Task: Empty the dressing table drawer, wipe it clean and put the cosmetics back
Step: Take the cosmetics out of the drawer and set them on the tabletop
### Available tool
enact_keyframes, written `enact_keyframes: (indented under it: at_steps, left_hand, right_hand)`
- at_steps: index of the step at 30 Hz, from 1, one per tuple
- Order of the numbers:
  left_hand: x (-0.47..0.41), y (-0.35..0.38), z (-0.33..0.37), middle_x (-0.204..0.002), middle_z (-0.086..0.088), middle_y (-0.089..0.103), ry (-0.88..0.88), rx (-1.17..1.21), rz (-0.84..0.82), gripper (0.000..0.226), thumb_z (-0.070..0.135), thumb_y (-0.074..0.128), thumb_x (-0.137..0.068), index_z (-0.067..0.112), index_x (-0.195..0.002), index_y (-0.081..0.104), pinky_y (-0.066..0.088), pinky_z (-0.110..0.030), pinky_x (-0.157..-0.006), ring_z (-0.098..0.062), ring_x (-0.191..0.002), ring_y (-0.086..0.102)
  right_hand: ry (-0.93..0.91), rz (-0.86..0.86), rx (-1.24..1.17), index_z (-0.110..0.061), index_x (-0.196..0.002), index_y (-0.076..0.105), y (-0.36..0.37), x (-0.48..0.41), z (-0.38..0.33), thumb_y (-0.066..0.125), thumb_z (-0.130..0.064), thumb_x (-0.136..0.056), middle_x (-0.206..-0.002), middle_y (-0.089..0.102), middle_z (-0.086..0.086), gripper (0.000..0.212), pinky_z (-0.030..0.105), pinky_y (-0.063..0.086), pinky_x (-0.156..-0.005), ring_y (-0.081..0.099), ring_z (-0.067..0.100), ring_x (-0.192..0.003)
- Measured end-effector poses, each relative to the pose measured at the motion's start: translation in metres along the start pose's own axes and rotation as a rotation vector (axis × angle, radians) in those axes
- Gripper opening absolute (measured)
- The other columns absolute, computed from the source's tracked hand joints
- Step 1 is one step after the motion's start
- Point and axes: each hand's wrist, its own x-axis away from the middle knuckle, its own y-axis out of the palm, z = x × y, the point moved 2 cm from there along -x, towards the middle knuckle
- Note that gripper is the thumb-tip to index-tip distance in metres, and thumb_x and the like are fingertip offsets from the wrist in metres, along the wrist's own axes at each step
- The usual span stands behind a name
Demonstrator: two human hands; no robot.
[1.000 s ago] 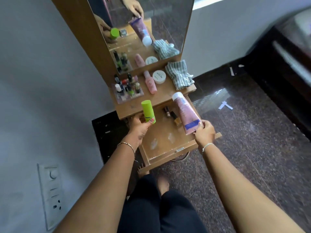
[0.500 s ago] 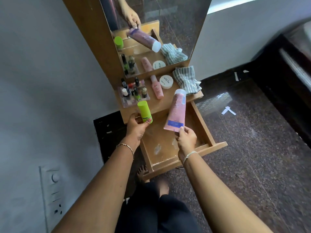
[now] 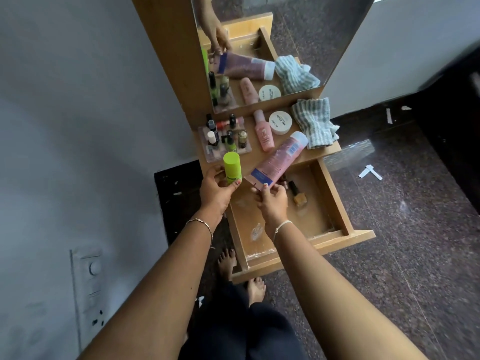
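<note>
Two items lifted, drawer not yet empty

Left hand (image 3: pixel 217 188) is wrapped round green bottle (image 3: pixel 232 167), upright at the front edge of tabletop (image 3: pixel 257 159), just beside nail polish tray (image 3: pixel 224 141). Right hand (image 3: pixel 272 201) pinches the crimped end of pink tube (image 3: pixel 278 158) btwn thumb + fingertips. Tube slants up over the back of open drawer (image 3: pixel 335 201), white cap near striped cloth (image 3: pixel 314 123). Judged step: unloading cosmetics onto the top.

Doing it well:
- Tube is held by its thin end only, so it can swing. Lay it flat, don't drop it cap-first.
- Free wood looks to be btwn small pink bottle (image 3: pixel 265 131) / white jar (image 3: pixel 280 122) and the front edge. Aim there w/o nudging either.
- Keep tube off the cloth, prob. needed for the wipe.
- Stand green bottle on bare wood by the tray corner, not on the tray rim, else it tips.
- Amber nail polish bottle (image 3: pixel 298 196) lies on the drawer floor. Maybe 1 more item under the tube, can't tell. Clear those before wiping.
- White smears (image 3: pixel 255 231) on the floor mark where to scrub.
</note>
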Motion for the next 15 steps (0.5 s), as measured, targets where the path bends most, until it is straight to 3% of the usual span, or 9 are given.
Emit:
enact_keyframes:
  at_steps: [3,5,8,11,15]
  left_hand:
    - [-0.004,-0.002,0.004,-0.105,0.000,0.063,0.015,-0.014,0.011,0.048,0.004,0.080,-0.073,0.013,-0.113,0.057,0.046,-0.016,-0.080,-0.012,-0.095,0.061]
    - [-0.007,-0.002,0.005,-0.103,0.002,0.063,0.005,-0.020,0.025,0.047,0.004,0.080,-0.074,0.014,-0.113,0.057,0.045,-0.013,-0.075,-0.010,-0.092,0.060]
    - [-0.010,-0.003,0.004,-0.104,0.001,0.065,-0.005,-0.034,0.056,0.047,0.007,0.081,-0.073,0.016,-0.113,0.058,0.049,-0.024,-0.083,-0.013,-0.094,0.062]
    - [-0.013,-0.003,0.001,-0.109,-0.002,0.067,0.000,-0.046,0.069,0.048,0.009,0.082,-0.072,0.017,-0.112,0.058,0.051,-0.027,-0.087,-0.016,-0.098,0.064]
    - [-0.016,0.000,0.004,-0.110,-0.002,0.067,0.016,-0.048,0.065,0.046,0.007,0.082,-0.072,0.021,-0.108,0.057,0.050,-0.019,-0.082,-0.016,-0.100,0.064]
  right_hand:
    - [-0.019,-0.005,0.136,-0.020,-0.086,0.052,0.005,-0.012,-0.002,0.054,-0.028,-0.095,-0.090,0.071,0.014,0.013,0.029,0.043,-0.063,0.056,0.014,-0.064]
    - [-0.003,-0.019,0.156,-0.017,-0.086,0.054,0.008,-0.017,-0.005,0.054,-0.027,-0.096,-0.082,0.068,0.009,0.015,0.027,0.042,-0.059,0.055,0.012,-0.060]
    - [0.006,-0.019,0.177,-0.013,-0.089,0.055,0.014,-0.019,-0.011,0.050,-0.027,-0.099,-0.070,0.063,0.000,0.018,0.024,0.043,-0.055,0.054,0.007,-0.053]
    - [0.016,-0.038,0.218,-0.015,-0.083,0.056,0.021,-0.021,-0.013,0.048,-0.029,-0.099,-0.066,0.061,-0.002,0.023,0.030,0.048,-0.064,0.055,0.011,-0.056]
    - [0.006,-0.049,0.320,-0.020,-0.079,0.057,0.024,-0.026,-0.010,0.048,-0.039,-0.094,-0.066,0.063,-0.005,0.026,0.048,0.052,-0.081,0.059,0.018,-0.068]
